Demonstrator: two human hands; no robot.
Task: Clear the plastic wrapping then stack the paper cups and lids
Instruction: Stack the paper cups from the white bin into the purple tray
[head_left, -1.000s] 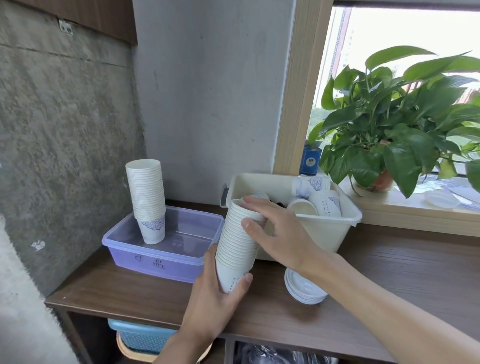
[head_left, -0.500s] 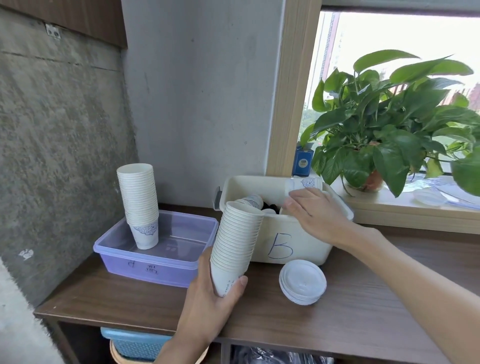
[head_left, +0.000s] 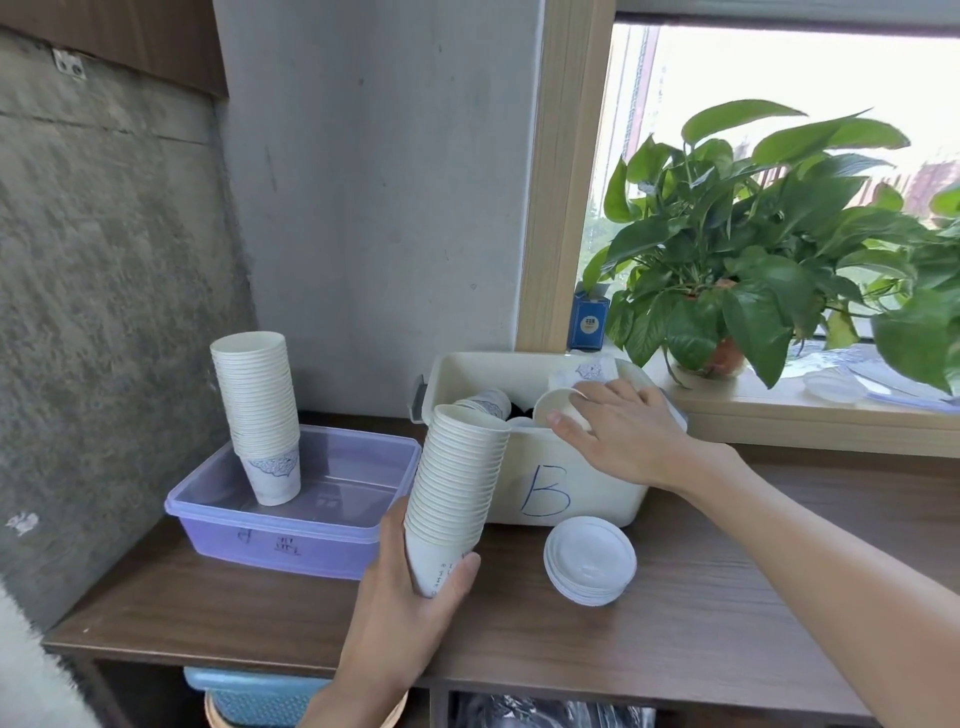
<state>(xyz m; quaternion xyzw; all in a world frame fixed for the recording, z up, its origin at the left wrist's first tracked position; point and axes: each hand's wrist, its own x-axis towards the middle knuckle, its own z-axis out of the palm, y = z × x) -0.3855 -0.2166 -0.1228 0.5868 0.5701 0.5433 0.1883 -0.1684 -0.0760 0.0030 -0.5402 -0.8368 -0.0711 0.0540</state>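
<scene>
Left grip around cup stack, right grip around cup inside bin; lids beside.

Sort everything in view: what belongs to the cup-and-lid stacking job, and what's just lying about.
Job: held cup stack, loose cup in bin B, lid pile, standing cup stack in purple tub.
Lying about: potted plant, blue box on the sill, blue basket under the table.
</scene>
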